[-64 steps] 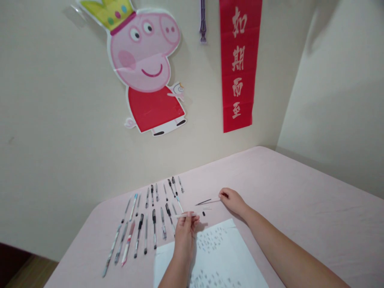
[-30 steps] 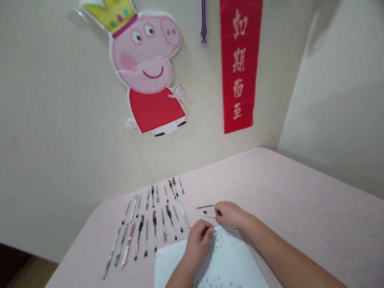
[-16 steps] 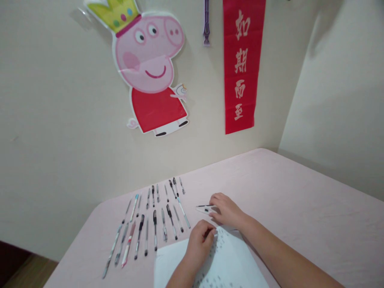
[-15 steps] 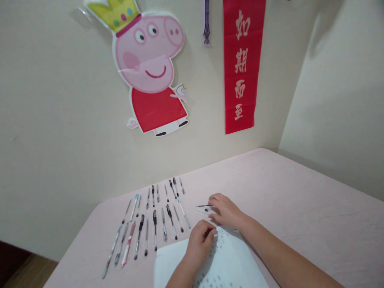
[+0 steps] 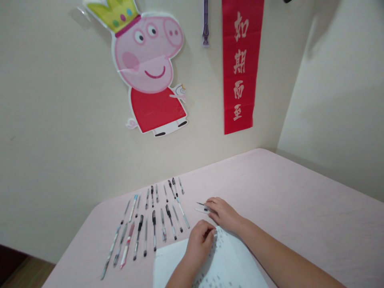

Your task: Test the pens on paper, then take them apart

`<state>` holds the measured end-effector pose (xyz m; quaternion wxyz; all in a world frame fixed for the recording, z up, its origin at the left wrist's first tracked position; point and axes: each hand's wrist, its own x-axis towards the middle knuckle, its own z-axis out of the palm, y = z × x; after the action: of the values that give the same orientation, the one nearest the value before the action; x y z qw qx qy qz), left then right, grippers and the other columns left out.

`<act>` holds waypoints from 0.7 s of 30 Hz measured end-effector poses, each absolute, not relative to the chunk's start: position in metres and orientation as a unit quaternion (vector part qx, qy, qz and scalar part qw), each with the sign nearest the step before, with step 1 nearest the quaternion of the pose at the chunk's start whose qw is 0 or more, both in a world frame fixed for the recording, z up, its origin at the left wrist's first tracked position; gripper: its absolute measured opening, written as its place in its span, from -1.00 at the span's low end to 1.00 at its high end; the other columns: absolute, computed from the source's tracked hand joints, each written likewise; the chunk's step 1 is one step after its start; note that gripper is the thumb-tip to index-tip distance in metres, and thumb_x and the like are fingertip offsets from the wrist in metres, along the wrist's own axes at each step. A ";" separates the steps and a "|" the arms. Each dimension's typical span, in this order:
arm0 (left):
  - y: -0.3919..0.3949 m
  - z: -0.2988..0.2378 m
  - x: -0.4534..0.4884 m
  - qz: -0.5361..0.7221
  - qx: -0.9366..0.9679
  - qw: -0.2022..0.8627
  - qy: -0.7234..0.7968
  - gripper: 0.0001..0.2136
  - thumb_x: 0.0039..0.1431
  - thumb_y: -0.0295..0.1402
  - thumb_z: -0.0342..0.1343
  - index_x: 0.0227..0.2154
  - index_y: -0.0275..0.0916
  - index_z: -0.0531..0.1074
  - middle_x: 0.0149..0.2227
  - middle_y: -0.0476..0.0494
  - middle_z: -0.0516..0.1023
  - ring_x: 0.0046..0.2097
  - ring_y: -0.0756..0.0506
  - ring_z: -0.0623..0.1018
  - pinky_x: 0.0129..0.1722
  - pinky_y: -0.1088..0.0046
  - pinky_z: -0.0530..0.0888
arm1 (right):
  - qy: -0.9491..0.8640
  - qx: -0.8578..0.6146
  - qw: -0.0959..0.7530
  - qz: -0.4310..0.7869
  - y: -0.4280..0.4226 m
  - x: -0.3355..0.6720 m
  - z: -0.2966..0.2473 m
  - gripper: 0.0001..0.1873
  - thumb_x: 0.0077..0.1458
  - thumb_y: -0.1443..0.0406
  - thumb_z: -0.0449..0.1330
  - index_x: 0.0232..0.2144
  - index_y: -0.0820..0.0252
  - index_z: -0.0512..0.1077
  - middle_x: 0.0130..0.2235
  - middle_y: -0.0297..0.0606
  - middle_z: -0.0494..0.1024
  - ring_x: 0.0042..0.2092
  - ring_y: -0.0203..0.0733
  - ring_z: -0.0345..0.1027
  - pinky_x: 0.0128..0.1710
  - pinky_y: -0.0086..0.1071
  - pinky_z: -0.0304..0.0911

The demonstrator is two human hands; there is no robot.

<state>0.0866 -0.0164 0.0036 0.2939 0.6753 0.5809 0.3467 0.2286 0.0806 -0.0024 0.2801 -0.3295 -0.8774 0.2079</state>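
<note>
Where twenty pens lie, left hand curled, right hand half open, grips unclear

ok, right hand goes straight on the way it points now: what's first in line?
Likely the thin dark rod just at the fingertips of the right hand. They may be touching; depth there is hard to judge.

Left hand and right hand: both bare, fingers short, knuckles softly rounded. Left forearm and right forearm uncovered, smooth, slim. Nails possibly short; too small to be sure.
</note>
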 end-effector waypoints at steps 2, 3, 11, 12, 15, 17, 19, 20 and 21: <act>-0.017 0.004 0.087 0.348 0.673 0.297 0.580 -0.87 0.09 -0.41 -0.01 -0.45 -0.26 0.43 -0.40 -0.10 0.44 -0.34 -0.04 0.39 -0.32 0.45 0.30 | -0.879 -0.330 0.279 0.202 0.081 0.230 0.000 -0.58 -0.01 0.36 0.20 -0.04 0.19 0.40 -0.03 -0.10 0.43 0.00 -0.09 0.27 0.03 -0.20 0.17; -0.017 0.004 0.087 0.349 0.673 0.300 0.579 -0.87 0.09 -0.41 -0.01 -0.45 -0.26 0.43 -0.40 -0.10 0.44 -0.34 -0.04 0.39 -0.32 0.45 0.31 | -0.884 -0.327 0.273 0.195 0.082 0.231 0.001 -0.55 -0.01 0.34 0.20 -0.01 0.19 0.38 0.01 -0.08 0.42 0.02 -0.07 0.26 0.05 -0.18 0.15; -0.015 -0.002 0.087 0.364 0.670 0.301 0.573 -0.89 0.07 -0.43 0.00 -0.46 -0.26 0.43 -0.41 -0.10 0.45 -0.35 -0.04 0.40 -0.32 0.45 0.30 | -0.952 -0.167 0.185 0.177 0.087 0.236 0.009 -0.54 0.14 0.38 0.01 0.10 0.10 0.28 0.19 -0.17 0.24 0.21 -0.15 0.06 0.19 -0.17 -0.01; -0.015 -0.002 0.086 0.365 0.670 0.300 0.573 -0.89 0.07 -0.44 0.00 -0.46 -0.26 0.43 -0.40 -0.10 0.45 -0.34 -0.04 0.40 -0.32 0.45 0.31 | -0.954 -0.161 0.178 0.181 0.087 0.235 0.008 -0.55 0.16 0.39 -0.01 0.10 0.11 0.28 0.19 -0.17 0.24 0.22 -0.15 0.04 0.20 -0.16 -0.03; -0.015 -0.001 0.086 0.365 0.672 0.297 0.573 -0.89 0.07 -0.44 0.00 -0.47 -0.25 0.42 -0.40 -0.10 0.45 -0.33 -0.05 0.40 -0.30 0.44 0.31 | -0.950 -0.156 0.180 0.200 0.088 0.234 0.002 -0.53 0.15 0.42 -0.03 0.12 0.13 0.26 0.20 -0.17 0.22 0.24 -0.18 -0.01 0.21 -0.16 -0.05; -0.015 0.000 0.087 0.362 0.673 0.296 0.573 -0.89 0.07 -0.44 0.00 -0.47 -0.26 0.42 -0.41 -0.10 0.45 -0.33 -0.05 0.40 -0.30 0.44 0.31 | -0.945 -0.155 0.192 0.215 0.090 0.232 -0.003 -0.50 0.13 0.45 -0.04 0.13 0.16 0.24 0.19 -0.16 0.23 0.24 -0.21 0.00 0.22 -0.18 -0.05; -0.016 0.001 0.087 0.360 0.673 0.295 0.574 -0.88 0.08 -0.43 0.00 -0.47 -0.26 0.42 -0.41 -0.11 0.45 -0.33 -0.05 0.40 -0.30 0.44 0.31 | -0.942 -0.155 0.199 0.222 0.092 0.231 -0.007 -0.46 0.08 0.49 -0.04 0.13 0.20 0.23 0.18 -0.13 0.24 0.23 -0.21 0.02 0.22 -0.20 -0.05; -0.016 0.002 0.087 0.359 0.674 0.296 0.574 -0.88 0.08 -0.43 -0.01 -0.47 -0.26 0.42 -0.41 -0.11 0.45 -0.34 -0.05 0.40 -0.30 0.44 0.31 | -0.941 -0.159 0.200 0.223 0.093 0.230 -0.008 -0.44 0.05 0.51 -0.03 0.13 0.22 0.23 0.18 -0.11 0.25 0.23 -0.21 0.03 0.22 -0.21 -0.04; -0.016 0.002 0.087 0.359 0.675 0.296 0.573 -0.88 0.08 -0.43 -0.01 -0.47 -0.26 0.42 -0.41 -0.11 0.45 -0.34 -0.05 0.41 -0.31 0.44 0.31 | -0.940 -0.163 0.199 0.223 0.093 0.230 -0.008 -0.42 0.02 0.53 -0.03 0.13 0.24 0.23 0.18 -0.10 0.25 0.23 -0.20 0.03 0.21 -0.21 -0.03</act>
<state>0.0868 -0.0159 0.0019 0.2955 0.6747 0.5734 0.3586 0.2295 0.0932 -0.0084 0.1989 -0.1632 -0.9402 0.2230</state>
